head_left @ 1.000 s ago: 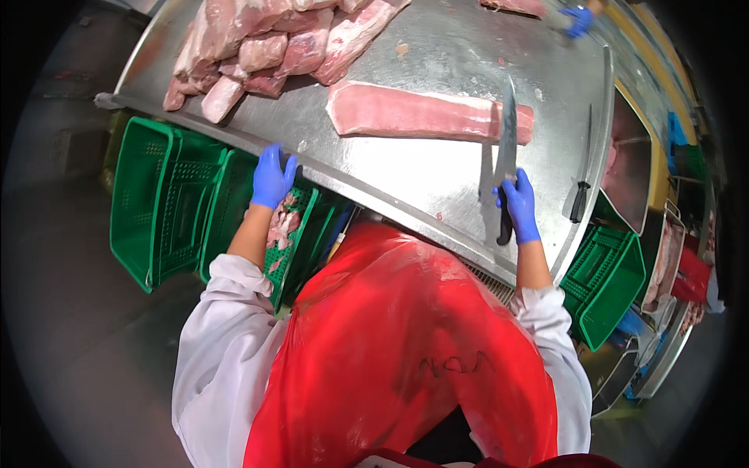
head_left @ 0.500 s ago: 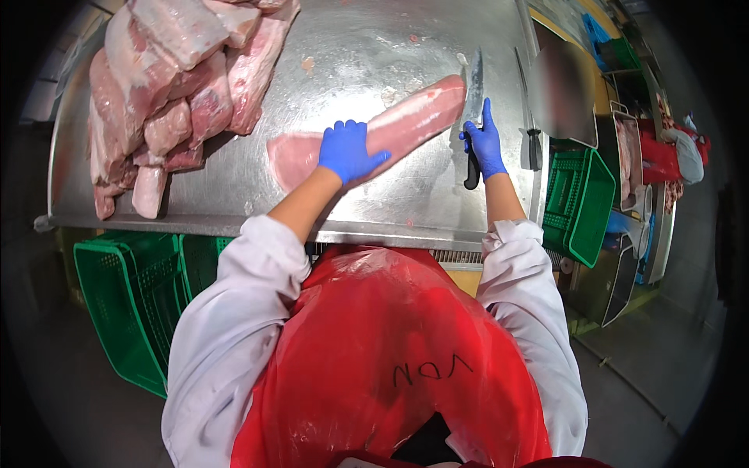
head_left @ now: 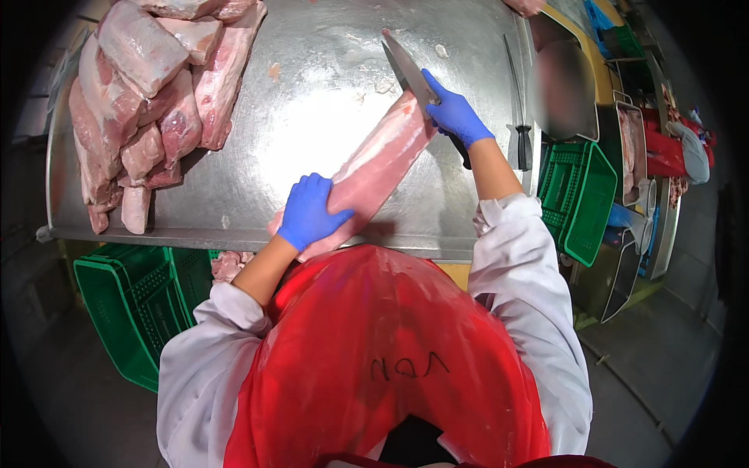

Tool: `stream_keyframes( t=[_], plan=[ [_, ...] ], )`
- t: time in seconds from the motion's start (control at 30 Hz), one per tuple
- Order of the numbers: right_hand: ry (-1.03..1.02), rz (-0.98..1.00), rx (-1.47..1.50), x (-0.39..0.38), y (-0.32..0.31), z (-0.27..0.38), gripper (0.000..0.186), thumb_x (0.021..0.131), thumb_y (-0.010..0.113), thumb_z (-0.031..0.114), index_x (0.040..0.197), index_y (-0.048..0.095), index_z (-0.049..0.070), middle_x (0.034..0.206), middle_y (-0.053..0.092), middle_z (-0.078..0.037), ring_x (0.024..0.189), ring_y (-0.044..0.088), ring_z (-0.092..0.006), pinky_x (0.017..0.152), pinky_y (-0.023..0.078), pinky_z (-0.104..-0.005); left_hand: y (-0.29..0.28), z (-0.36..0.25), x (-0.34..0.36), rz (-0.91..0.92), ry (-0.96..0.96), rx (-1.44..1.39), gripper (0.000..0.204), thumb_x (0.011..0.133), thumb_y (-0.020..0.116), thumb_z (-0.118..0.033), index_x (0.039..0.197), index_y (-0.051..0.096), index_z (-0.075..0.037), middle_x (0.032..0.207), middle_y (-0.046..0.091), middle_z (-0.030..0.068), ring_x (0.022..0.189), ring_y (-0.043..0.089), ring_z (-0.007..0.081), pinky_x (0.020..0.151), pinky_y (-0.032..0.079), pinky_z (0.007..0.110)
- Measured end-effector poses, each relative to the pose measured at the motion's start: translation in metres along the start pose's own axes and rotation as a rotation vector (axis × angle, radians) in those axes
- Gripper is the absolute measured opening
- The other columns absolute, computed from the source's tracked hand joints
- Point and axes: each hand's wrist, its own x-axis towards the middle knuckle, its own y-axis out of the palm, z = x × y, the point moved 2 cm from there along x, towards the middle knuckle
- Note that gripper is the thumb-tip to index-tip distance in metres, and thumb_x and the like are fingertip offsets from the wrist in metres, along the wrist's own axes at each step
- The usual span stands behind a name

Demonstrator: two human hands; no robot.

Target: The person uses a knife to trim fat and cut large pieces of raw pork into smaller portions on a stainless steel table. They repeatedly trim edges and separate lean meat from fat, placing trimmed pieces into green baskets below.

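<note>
in the head view, which is the only one, a long pale-pink strip of meat [head_left: 382, 165] lies slantwise on the metal desk [head_left: 312, 101], its near end by the front edge and its far end pointing away and to the right. the left hand [head_left: 314, 212], in a blue glove, is laid over the near part of the strip with palm down, thumb apart from the fingers; it is not closed around it. i judge that this weight from above keeps the meat from sliding on the smooth metal.

the right hand [head_left: 459, 117], also gloved, is closed on the handle of a large knife [head_left: 409, 65], one finger reaching forward along the blade, maybe for better guiding. the blade is at the far end of the strip, tip pointing away; whether its edge touches the meat, i cannot tell. the two hands are well apart, which seems to leave the left one clear of the blade.

on the left of the desk, a pile of meat pieces [head_left: 152, 101] is heaped, probably to leave working room in the middle. near the right edge lies a thin rod with black handle [head_left: 523, 144], apart from the strip, perhaps within easy reach.
</note>
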Motion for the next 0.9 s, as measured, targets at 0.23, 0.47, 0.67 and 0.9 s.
stream_keyframes(
  t=[0.23, 0.47, 0.67, 0.9],
  plan=[
    [0.152, 0.278, 0.168, -0.099, -0.025, -0.027, 0.075, 0.09, 0.056, 0.004, 0.158, 0.037, 0.028, 0.076, 0.065, -0.008, 0.059, 0.061, -0.0114, 0.058, 0.053, -0.0285, -0.002, 0.012, -0.023, -0.078, -0.043, -0.09, 0.047, 0.068, 0.083, -0.043, 0.087, 0.061, -0.006, 0.092, 0.057, 0.0139, 0.089, 0.054, 0.0348, 0.082, 0.045, 0.046],
    [0.127, 0.268, 0.347, -0.063, -0.009, -0.013, 0.077, 0.09, 0.053, 0.001, 0.16, 0.032, 0.021, 0.074, 0.063, -0.007, 0.056, 0.057, -0.0106, 0.053, 0.048, -0.0288, 0.001, 0.0, -0.013, -0.058, -0.103, -0.058, 0.045, 0.067, 0.085, -0.041, 0.086, 0.061, -0.008, 0.091, 0.057, 0.0124, 0.089, 0.054, 0.0342, 0.082, 0.045, 0.046],
    [0.145, 0.306, 0.485, -0.102, 0.003, -0.03, 0.076, 0.092, 0.052, -0.001, 0.161, 0.029, 0.02, 0.074, 0.062, -0.005, 0.054, 0.057, -0.0102, 0.049, 0.048, -0.0271, 0.003, 0.001, -0.017, -0.156, -0.058, -0.058, 0.047, 0.065, 0.088, -0.036, 0.087, 0.059, -0.007, 0.087, 0.058, 0.0117, 0.084, 0.054, 0.0348, 0.077, 0.045, 0.046],
    [0.229, 0.386, 0.496, -0.193, 0.011, -0.032, 0.08, 0.093, 0.054, 0.0, 0.162, 0.025, 0.025, 0.074, 0.061, -0.002, 0.054, 0.056, -0.0087, 0.049, 0.048, -0.0252, 0.0, 0.0, -0.013, -0.014, -0.164, -0.085, 0.048, 0.066, 0.087, -0.041, 0.085, 0.061, -0.006, 0.089, 0.061, 0.0143, 0.084, 0.058, 0.0356, 0.078, 0.048, 0.046]
  ],
)
